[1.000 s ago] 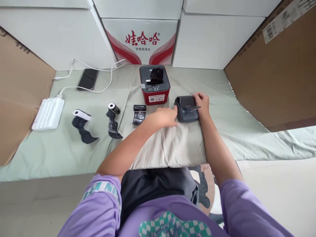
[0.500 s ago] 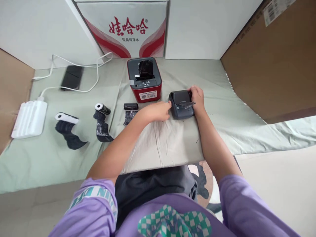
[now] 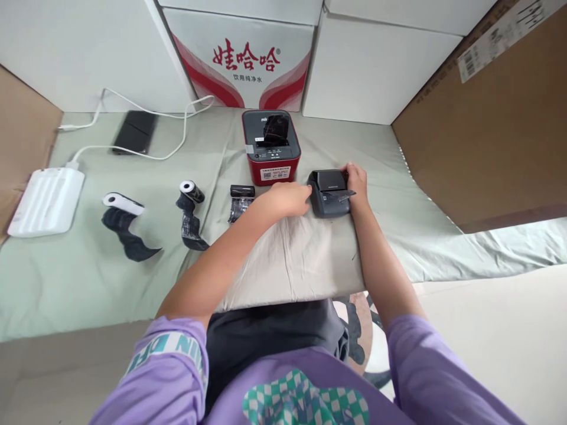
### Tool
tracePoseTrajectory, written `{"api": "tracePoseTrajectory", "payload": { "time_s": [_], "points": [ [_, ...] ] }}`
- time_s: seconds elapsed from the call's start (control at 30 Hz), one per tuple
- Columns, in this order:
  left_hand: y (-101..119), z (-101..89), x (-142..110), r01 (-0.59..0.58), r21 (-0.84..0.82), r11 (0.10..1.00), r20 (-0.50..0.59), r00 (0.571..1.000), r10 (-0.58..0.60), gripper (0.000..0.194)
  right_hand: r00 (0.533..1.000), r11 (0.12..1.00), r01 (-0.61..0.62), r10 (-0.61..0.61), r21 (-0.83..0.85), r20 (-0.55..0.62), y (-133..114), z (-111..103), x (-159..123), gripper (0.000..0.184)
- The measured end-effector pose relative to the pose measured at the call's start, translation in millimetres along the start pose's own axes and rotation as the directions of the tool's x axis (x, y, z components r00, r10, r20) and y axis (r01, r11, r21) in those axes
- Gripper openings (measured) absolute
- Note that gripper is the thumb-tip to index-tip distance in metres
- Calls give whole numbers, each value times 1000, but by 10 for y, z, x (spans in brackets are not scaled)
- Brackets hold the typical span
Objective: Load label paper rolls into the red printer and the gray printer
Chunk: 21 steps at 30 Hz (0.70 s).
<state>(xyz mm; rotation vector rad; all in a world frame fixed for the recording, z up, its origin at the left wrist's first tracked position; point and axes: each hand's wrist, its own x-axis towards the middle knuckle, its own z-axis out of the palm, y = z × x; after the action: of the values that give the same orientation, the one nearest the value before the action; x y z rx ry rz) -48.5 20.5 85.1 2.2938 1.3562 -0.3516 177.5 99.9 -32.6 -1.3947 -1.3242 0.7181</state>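
Observation:
A small dark grey label printer (image 3: 332, 203) rests on the cloth-covered surface, a dark strip (image 3: 339, 195) sticking out across its top. Against its left side sit the curled fingers of my left hand (image 3: 290, 199). My right hand (image 3: 357, 182) wraps the back right corner, its fingertips partly hidden behind the body. Just behind stands a larger red and black printer (image 3: 273, 150), with black film coming out of its top slot. Left of my forearm lies a small black roll (image 3: 242, 190) with a crumpled dark strip, partly covered by the arm.
Two more paper rolls, one white-sided (image 3: 126, 203) and one black (image 3: 192, 190), trail dark strips. Further left are a white power bank (image 3: 46, 202), a white cable (image 3: 146, 154) and a black phone (image 3: 135, 133). White boxes (image 3: 354, 65) and a brown carton (image 3: 482, 136) border the surface.
The whole view has shifted slightly, so the printers and rolls appear a little further right. Both hands stay at the sides of the small printer.

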Motion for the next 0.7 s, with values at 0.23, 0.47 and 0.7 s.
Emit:
{"api": "tracePoseTrajectory", "payload": {
  "time_s": [0.23, 0.47, 0.7],
  "points": [
    [42, -68, -102, 0, -22, 1000, -180, 984, -4, 39, 999, 999, -33, 33, 9, -4, -24, 10, 15, 66],
    [-97, -14, 8, -72, -200, 977, -314, 950, 6, 51, 1000, 1000, 0, 0, -21, -21, -67, -4, -10, 55],
    [-124, 110, 176, -36, -335, 942, -397, 912, -107, 66, 1000, 999, -23, 22, 29, 8, -85, 31, -24, 55]
  ]
}}
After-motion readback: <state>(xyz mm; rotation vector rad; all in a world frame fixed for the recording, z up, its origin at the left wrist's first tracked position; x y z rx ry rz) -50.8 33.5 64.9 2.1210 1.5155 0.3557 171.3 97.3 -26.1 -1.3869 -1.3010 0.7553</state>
